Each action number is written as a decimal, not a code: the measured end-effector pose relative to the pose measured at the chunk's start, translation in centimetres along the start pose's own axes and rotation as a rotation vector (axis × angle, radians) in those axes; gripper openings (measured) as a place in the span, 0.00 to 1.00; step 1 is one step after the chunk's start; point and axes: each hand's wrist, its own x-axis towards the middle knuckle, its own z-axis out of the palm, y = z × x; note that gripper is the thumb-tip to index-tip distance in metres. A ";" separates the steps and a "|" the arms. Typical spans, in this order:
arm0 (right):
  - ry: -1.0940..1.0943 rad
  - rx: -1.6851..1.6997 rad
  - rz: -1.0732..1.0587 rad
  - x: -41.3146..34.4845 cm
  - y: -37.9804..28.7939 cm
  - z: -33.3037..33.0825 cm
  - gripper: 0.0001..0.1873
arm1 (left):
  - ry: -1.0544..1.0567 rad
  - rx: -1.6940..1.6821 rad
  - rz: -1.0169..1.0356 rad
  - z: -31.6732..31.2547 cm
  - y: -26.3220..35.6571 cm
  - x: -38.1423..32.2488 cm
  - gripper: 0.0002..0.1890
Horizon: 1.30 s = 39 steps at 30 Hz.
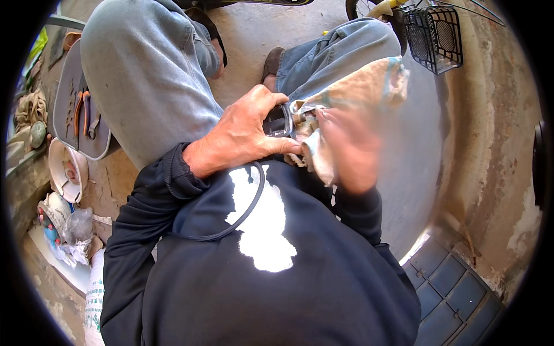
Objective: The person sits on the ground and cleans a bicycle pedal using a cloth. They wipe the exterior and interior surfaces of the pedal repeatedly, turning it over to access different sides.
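Note:
My left hand grips a small black device with a clear, shiny rim between thumb and fingers. What kind of device it is cannot be told. A short brass-coloured fitting shows at its right side. Against that side, my right hand, blurred by motion, holds a stained beige cloth with pale blue stripes. Cloth and fingers hide part of the fitting. A black cable curves from below my left hand across my dark top towards my left sleeve.
On a grey stool-like surface at left lie orange-handled pliers and a wrench. Below it are a white bucket, a clear plastic bag and a printed sack. A black bicycle basket stands upper right; a metal door lower right.

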 end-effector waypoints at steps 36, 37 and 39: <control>-0.116 -0.678 -0.501 0.8 0.3 2.8 0.06 | 0.139 0.214 0.100 0.5 0.2 -1.1 0.30; -0.074 -0.681 -0.499 1.2 0.2 3.0 0.05 | 0.130 0.225 0.135 0.5 0.2 -1.2 0.30; -0.088 -0.651 -0.439 1.9 0.1 3.4 0.05 | 0.115 0.248 0.206 0.5 0.4 -1.3 0.30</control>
